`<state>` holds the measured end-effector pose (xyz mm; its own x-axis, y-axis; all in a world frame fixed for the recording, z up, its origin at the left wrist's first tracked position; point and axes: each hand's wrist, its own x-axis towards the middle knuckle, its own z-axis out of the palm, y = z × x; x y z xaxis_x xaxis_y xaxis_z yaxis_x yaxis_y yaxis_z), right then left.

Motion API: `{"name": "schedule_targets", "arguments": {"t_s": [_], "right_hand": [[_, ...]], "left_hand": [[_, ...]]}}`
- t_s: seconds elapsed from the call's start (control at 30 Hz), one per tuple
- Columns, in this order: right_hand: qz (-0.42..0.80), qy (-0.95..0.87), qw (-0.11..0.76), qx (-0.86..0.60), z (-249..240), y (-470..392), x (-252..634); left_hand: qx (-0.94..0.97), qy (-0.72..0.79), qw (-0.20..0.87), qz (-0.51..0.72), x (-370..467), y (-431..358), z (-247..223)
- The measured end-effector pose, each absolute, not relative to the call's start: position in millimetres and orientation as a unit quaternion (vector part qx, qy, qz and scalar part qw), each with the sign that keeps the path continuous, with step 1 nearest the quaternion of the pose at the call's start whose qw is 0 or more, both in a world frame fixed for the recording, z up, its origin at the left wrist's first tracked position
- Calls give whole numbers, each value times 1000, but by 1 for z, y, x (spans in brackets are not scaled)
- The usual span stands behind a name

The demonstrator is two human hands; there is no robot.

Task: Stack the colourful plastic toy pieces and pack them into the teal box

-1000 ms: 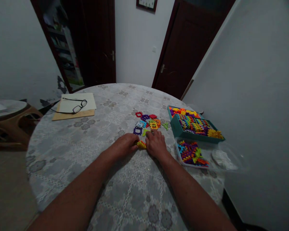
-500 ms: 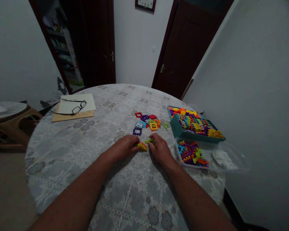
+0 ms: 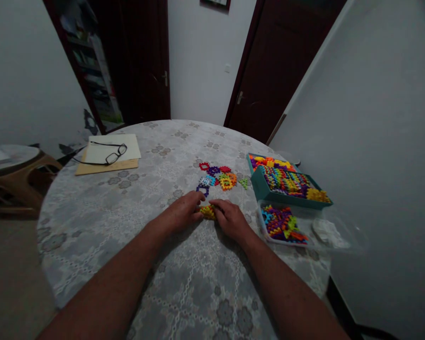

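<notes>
Between my two hands is a small yellow block of interlocking toy pieces [image 3: 208, 212] with notched edges, just above or on the tablecloth. My left hand [image 3: 184, 211] pinches its left end. My right hand [image 3: 231, 218] closes on its right end, the fingers bent over the top; the green piece it held is mostly hidden. Just beyond the hands lies a loose group of flat notched pieces, among them a dark blue square frame [image 3: 202, 190], a yellow square [image 3: 226, 183], a red ring [image 3: 204, 166] and a green triangle [image 3: 243, 182].
To the right stand a teal box [image 3: 265, 188] packed with colourful pieces and a clear plastic tub [image 3: 264, 231] with more pieces and a crumpled white bag [image 3: 329, 233]. Glasses [image 3: 112, 158] lie on papers [image 3: 134, 146] at the far left. A patterned cloth covers the round table [image 3: 102, 226].
My right hand has moved left, bringing the green piece against the yellow block. Both hands now meet at the block, and the view has tilted slightly down.
</notes>
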<state>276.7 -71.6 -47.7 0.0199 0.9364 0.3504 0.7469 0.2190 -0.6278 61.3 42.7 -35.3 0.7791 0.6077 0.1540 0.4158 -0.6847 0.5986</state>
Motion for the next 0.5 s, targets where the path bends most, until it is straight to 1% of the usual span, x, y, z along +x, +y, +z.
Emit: {"name": "schedule_targets", "arguments": {"t_s": [0.17,0.27,0.3,0.37,0.43,0.5], "right_hand": [[158,-663,405,-609,-52,-71,279],[96,-649,400,-641,-56,-66,284],[59,-642,384,-662,-56,-63,286],[1,-620,311,-720,-53,-56,290],[-20,-589,223,-776,-44,-47,296],[-18,-561,162,-811,-31,-36,304]], "left_hand": [[917,255,264,158,63,40,-33],[924,259,251,131,65,39,-28],[923,264,248,127,66,38,-27],[922,269,246,128,66,38,-26],[921,267,251,133,66,39,-26],[919,264,256,139,66,40,-27]]}}
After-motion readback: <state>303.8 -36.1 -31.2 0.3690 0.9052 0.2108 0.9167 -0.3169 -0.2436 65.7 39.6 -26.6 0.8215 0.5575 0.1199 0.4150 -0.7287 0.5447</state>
